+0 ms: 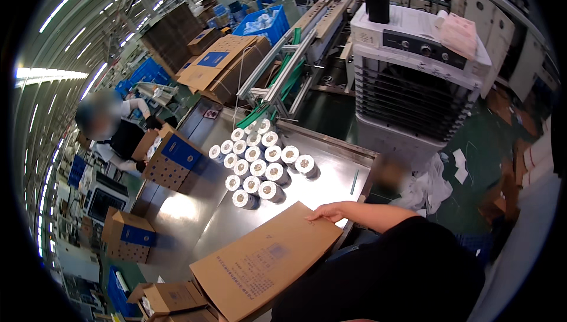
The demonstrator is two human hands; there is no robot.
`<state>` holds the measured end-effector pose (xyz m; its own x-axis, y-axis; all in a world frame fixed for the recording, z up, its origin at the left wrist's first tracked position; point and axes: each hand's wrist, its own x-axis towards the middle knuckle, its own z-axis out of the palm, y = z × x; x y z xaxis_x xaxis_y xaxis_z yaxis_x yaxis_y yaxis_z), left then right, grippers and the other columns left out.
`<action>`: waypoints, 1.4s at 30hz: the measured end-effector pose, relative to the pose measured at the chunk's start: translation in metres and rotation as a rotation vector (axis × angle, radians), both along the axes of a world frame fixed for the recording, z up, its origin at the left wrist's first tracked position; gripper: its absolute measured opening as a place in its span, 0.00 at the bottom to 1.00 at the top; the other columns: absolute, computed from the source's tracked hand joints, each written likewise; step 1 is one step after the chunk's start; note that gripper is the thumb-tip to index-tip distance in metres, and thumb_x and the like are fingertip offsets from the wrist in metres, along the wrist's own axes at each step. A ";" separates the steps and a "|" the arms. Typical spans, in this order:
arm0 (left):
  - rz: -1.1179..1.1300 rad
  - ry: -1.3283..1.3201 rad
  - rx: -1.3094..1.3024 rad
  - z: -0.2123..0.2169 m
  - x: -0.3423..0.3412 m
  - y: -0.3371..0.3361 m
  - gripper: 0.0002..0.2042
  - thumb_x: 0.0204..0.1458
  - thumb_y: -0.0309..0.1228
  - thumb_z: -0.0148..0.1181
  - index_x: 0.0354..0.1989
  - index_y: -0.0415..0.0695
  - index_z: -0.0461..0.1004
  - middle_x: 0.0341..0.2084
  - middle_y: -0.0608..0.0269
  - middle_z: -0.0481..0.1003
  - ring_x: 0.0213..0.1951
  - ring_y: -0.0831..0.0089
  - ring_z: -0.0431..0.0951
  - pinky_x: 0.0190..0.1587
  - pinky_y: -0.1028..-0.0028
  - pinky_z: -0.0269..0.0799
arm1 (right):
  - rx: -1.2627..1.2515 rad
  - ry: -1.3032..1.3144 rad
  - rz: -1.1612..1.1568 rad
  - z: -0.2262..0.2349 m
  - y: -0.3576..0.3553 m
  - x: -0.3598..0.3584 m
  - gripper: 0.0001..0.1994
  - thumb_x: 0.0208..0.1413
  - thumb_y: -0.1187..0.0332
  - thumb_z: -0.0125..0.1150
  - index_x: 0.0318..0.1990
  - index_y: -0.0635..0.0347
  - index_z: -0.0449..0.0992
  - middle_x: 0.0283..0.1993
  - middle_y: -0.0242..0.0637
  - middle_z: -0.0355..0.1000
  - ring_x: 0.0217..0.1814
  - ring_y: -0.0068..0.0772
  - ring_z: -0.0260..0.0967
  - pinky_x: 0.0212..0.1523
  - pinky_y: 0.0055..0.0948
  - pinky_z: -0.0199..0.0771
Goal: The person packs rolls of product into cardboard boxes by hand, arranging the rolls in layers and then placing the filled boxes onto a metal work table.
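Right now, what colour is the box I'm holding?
The box is brown with bluish print; head view.

Shiny metal table (pixel 204 224) lies fwd & L of the R hand (pixel 326 210); beyond it, far L of the hand, the factory ceiling (pixel 94 3) carries rows of lit strip lights (pixel 57 11). Fwd of the hand, past the table, stands a metal-rail frame (pixel 292 65); fwd-R is a big white air cooler (pixel 413 92) w/ dk louvres, pale cabinets (pixel 481 24) behind. Green floor (pixel 487 139) shows R of the hand, w/ white scraps (pixel 459 175) on it.
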<state>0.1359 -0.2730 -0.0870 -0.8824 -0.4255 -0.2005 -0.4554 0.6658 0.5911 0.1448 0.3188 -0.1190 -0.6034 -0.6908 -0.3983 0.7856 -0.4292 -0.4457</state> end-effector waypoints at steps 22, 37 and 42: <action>-0.361 -0.034 0.379 0.085 0.019 0.204 0.26 0.52 0.38 0.56 0.54 0.31 0.63 0.51 0.43 0.67 0.51 0.59 0.68 0.53 0.67 0.63 | 0.597 0.953 0.424 0.190 -0.191 -0.018 0.18 0.56 0.57 0.52 0.37 0.67 0.75 0.32 0.41 0.74 0.30 0.36 0.75 0.28 0.28 0.79; 0.026 -0.196 1.070 0.001 -0.004 0.132 0.19 0.59 0.39 0.49 0.49 0.35 0.68 0.45 0.57 0.73 0.46 0.69 0.73 0.47 0.71 0.69 | 0.830 0.193 -0.307 0.081 0.164 -0.016 0.22 0.43 0.69 0.69 0.47 0.64 0.72 0.40 0.35 0.74 0.39 0.27 0.72 0.42 0.26 0.72; -0.129 -0.013 -0.032 0.012 0.016 0.135 0.21 0.48 0.43 0.62 0.42 0.39 0.72 0.35 0.59 0.76 0.39 0.66 0.74 0.42 0.67 0.70 | 1.640 0.736 -0.196 0.091 0.119 -0.026 0.46 0.39 0.57 0.71 0.63 0.64 0.51 0.64 0.47 0.53 0.65 0.41 0.52 0.62 0.36 0.55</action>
<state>0.1517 -0.1380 -0.0752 -0.9277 -0.3151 -0.2000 -0.3720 0.7379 0.5631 0.1189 0.4382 -0.0275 -0.9682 0.1818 -0.1716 0.2500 0.7057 -0.6629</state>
